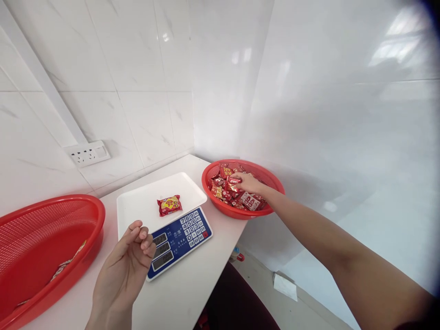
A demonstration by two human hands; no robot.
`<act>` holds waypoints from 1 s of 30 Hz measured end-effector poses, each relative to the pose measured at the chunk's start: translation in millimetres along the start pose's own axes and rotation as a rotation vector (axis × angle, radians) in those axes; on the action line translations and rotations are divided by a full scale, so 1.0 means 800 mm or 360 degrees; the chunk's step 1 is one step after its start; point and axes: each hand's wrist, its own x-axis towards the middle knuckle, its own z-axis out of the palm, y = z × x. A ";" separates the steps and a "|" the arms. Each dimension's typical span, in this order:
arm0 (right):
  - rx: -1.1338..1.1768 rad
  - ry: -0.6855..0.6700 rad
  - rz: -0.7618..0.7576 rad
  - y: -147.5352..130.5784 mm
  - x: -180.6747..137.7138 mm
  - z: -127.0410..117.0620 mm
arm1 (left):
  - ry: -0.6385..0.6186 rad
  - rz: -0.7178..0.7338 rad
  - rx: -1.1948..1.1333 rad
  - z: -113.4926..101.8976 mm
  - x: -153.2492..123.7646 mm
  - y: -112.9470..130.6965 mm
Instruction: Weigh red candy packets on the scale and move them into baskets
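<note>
My right hand (248, 183) reaches into a round red basket (271, 208) full of several small red snack packets (229, 188), its fingers curled down among them; whether it grips one I cannot make out. My left hand (132, 256) hovers in front of the scale's display, fingers loosely curled with nothing visible in them. A single red and yellow snack packet (169, 205) lies on the white pan (144, 201) of a digital scale with a blue keypad (184, 233).
A large red basket (79, 247) with a packet or two inside sits at the left on the white counter (192, 288). A wall socket (87, 153) is on the tiled wall behind. The counter's edge drops to the floor at lower right.
</note>
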 end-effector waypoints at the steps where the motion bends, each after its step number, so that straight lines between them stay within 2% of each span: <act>1: -0.0007 -0.0018 0.0024 0.002 0.000 -0.001 | -0.0001 0.0003 -0.0001 0.000 0.000 0.000; 6: -0.0102 -0.0212 0.0067 0.013 0.001 0.022 | -0.0005 0.0021 -0.0014 -0.001 -0.001 0.001; 11: -0.0206 -0.0162 0.0040 0.017 0.001 0.038 | 0.0005 0.0020 -0.0007 0.002 -0.003 0.000; 20: -0.0143 0.0055 -0.0018 0.021 0.000 0.024 | 0.0034 -0.0031 -0.0009 0.000 0.001 -0.006; 30: 0.0178 0.0293 0.0034 -0.004 0.009 -0.005 | 0.0113 -0.0141 -0.0062 -0.002 0.013 -0.015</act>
